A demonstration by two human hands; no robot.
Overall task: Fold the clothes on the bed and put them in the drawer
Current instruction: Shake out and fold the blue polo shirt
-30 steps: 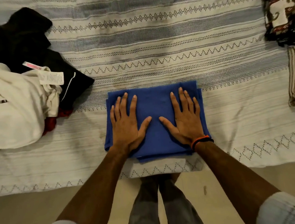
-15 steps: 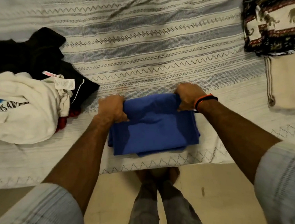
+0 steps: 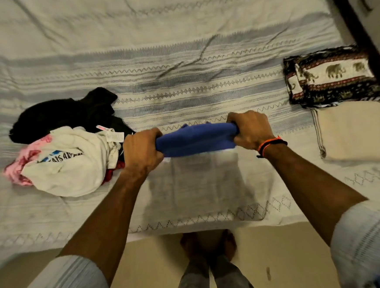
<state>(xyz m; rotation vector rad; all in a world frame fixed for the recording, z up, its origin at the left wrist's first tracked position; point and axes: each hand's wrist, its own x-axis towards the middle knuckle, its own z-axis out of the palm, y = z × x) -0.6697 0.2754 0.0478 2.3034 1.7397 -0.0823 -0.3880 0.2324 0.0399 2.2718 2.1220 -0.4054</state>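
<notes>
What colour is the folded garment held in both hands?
Solid blue garment, gripped by the left hand and right hand; head view.

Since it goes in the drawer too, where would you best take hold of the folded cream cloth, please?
Probably by its two short ends, one hand from each side. The cream cloth lies flat, folded square, so supporting both ends should keep the folds together.

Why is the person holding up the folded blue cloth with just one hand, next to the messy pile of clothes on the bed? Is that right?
Not quite. The head view shows both hands on the folded blue cloth: the left hand grips one end and the right hand grips the other. The rest is right: the messy pile of clothes lies beside it on the striped bedspread.
</notes>
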